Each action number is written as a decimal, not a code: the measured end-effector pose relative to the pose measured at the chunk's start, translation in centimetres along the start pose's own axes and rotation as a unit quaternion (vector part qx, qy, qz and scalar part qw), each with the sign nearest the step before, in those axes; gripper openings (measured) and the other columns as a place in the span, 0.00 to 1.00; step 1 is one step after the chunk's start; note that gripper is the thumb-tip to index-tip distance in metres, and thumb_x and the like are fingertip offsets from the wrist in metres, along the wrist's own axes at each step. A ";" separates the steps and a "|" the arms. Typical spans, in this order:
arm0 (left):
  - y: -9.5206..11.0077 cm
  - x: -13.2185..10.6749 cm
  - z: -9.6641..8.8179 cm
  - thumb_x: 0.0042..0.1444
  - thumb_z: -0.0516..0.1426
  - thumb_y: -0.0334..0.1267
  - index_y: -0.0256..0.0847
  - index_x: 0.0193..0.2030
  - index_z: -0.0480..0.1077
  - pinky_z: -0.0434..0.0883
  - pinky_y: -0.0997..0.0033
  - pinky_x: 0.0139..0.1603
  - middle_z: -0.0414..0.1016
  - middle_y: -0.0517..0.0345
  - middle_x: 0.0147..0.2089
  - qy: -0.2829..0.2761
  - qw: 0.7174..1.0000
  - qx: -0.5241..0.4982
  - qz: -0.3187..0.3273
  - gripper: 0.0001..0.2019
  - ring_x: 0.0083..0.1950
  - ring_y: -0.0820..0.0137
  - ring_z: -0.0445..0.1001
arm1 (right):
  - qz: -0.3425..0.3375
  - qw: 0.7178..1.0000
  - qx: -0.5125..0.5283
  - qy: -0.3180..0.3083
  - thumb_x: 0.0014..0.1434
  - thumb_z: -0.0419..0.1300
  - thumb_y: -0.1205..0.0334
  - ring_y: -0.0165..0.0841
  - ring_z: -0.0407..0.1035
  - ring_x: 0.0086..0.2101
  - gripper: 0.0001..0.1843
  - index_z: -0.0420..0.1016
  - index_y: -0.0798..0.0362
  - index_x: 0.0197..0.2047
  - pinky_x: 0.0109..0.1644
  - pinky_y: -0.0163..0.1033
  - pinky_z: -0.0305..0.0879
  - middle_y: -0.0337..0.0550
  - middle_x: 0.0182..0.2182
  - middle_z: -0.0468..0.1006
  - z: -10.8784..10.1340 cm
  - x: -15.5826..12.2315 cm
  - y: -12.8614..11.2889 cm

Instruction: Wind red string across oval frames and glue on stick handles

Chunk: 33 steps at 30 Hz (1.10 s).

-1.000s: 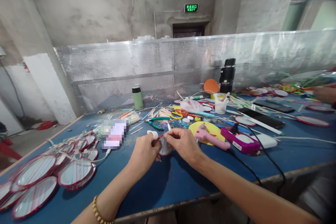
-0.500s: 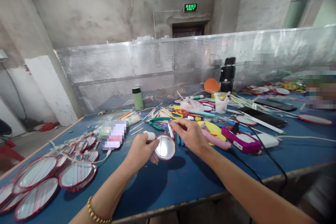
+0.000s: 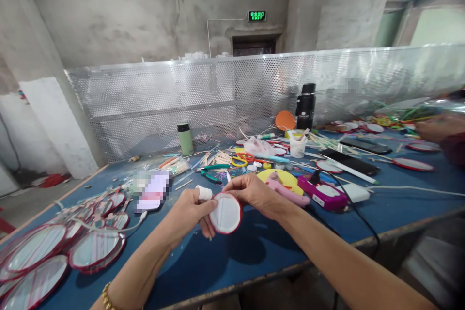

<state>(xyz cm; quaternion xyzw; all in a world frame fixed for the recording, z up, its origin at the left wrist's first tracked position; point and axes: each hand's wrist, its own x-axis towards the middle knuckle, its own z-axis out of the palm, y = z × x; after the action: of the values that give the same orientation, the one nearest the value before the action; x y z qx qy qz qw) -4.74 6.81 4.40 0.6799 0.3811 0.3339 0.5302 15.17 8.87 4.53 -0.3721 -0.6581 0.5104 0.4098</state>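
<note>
A small round red-rimmed disc (image 3: 225, 213) with a pale, shiny face is tilted up above the blue table. My left hand (image 3: 191, 210) grips its left edge, thumb on the face and the other fingers behind; white wrapping covers one fingertip. Pinched together at the disc's upper right rim are the fingers of my right hand (image 3: 250, 193); whether anything tiny is between them is hidden. Just behind the hands lie green-handled pliers (image 3: 214, 173) and a white-tipped pen (image 3: 228, 177). To the left, several larger red-rimmed discs (image 3: 96, 247) are piled up, overlapping.
A lit phone (image 3: 154, 191) with a cable lies left. Rightward are a yellow disc (image 3: 290, 181), a pink tool (image 3: 285, 191) and a purple box (image 3: 321, 193) with black cord. Bottles (image 3: 185, 139) stand near the perforated metal screen (image 3: 163, 101). Another person's hand (image 3: 438, 128) is far right.
My right hand has come down and left onto the disc's rim, from just apart. The disc's face has turned, losing its bright glare. The view has shifted slightly right.
</note>
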 end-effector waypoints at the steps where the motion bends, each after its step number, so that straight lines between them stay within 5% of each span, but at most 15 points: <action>1: -0.1 0.0 0.1 0.53 0.60 0.48 0.37 0.25 0.66 0.69 0.79 0.16 0.75 0.53 0.18 -0.001 1.000 0.011 -0.007 0.16 0.16 0.70 0.74 | -0.009 0.999 -0.023 0.043 0.49 0.69 0.47 0.25 0.64 0.17 0.19 0.80 0.57 0.30 0.20 0.29 0.60 0.37 0.18 0.75 -0.2 0.0 -0.4; 5: -0.8 0.7 0.5 0.52 0.59 0.47 0.40 0.22 0.62 0.67 0.78 0.14 0.72 0.55 0.15 0.035 0.998 0.040 -0.029 0.16 0.14 0.70 0.72 | -0.081 0.962 -0.119 0.230 0.57 0.59 0.52 0.25 0.63 0.15 0.15 0.76 0.56 0.29 0.19 0.30 0.59 0.38 0.16 0.73 -2.9 0.8 -3.0; 7: -1.3 1.2 0.7 0.51 0.59 0.46 0.40 0.23 0.62 0.69 0.76 0.14 0.72 0.56 0.15 0.062 0.997 0.039 -0.027 0.15 0.15 0.68 0.73 | -0.096 0.936 -0.232 0.247 0.58 0.57 0.57 0.26 0.68 0.18 0.13 0.78 0.57 0.31 0.20 0.30 0.60 0.42 0.22 0.79 -4.7 1.9 -4.5; 10: -2.2 1.9 0.9 0.50 0.59 0.44 0.41 0.23 0.62 0.70 0.75 0.15 0.72 0.58 0.14 0.096 0.994 0.034 -0.028 0.13 0.16 0.66 0.75 | -0.039 0.845 -0.504 0.172 0.58 0.55 0.65 0.28 0.74 0.26 0.13 0.81 0.56 0.35 0.28 0.30 0.63 0.42 0.25 0.81 -6.6 4.2 -5.6; 16: -3.8 2.6 0.6 0.51 0.58 0.39 0.41 0.25 0.61 0.68 0.77 0.14 0.72 0.60 0.14 0.150 0.987 0.042 -0.034 0.10 0.16 0.65 0.76 | 0.033 0.784 -0.613 0.090 0.53 0.62 0.73 0.35 0.77 0.37 0.07 0.82 0.57 0.33 0.36 0.32 0.66 0.45 0.32 0.83 -6.5 8.4 -3.6; 22: -3.8 3.0 0.0 0.49 0.60 0.39 0.41 0.24 0.62 0.71 0.76 0.16 0.72 0.60 0.14 0.149 0.987 0.024 -0.049 0.11 0.18 0.63 0.78 | 0.078 0.718 -0.691 0.037 0.65 0.60 0.57 0.37 0.73 0.45 0.15 0.72 0.57 0.52 0.49 0.48 0.72 0.47 0.48 0.75 -5.5 10.6 -1.2; 27: -3.2 2.9 -0.1 0.49 0.59 0.36 0.41 0.23 0.62 0.72 0.74 0.17 0.72 0.59 0.14 0.167 0.985 0.025 -0.046 0.09 0.18 0.63 0.77 | 0.071 0.692 -0.718 0.013 0.65 0.60 0.57 0.39 0.72 0.48 0.16 0.71 0.56 0.53 0.52 0.50 0.70 0.48 0.51 0.74 -4.7 11.5 -0.8; 33: -2.9 2.8 -0.1 0.49 0.57 0.33 0.41 0.22 0.62 0.71 0.74 0.17 0.71 0.59 0.13 0.179 0.982 0.026 -0.053 0.08 0.17 0.64 0.76 | 0.078 0.696 -0.714 -0.014 0.65 0.60 0.58 0.37 0.73 0.47 0.14 0.73 0.56 0.51 0.50 0.48 0.71 0.47 0.49 0.75 -4.5 11.8 -1.1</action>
<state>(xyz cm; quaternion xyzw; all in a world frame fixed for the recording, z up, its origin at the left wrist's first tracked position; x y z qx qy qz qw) -3.96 9.74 1.72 0.6018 0.5139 0.4116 0.4521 14.66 20.96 8.14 -0.5957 -0.7989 -0.0777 -0.0291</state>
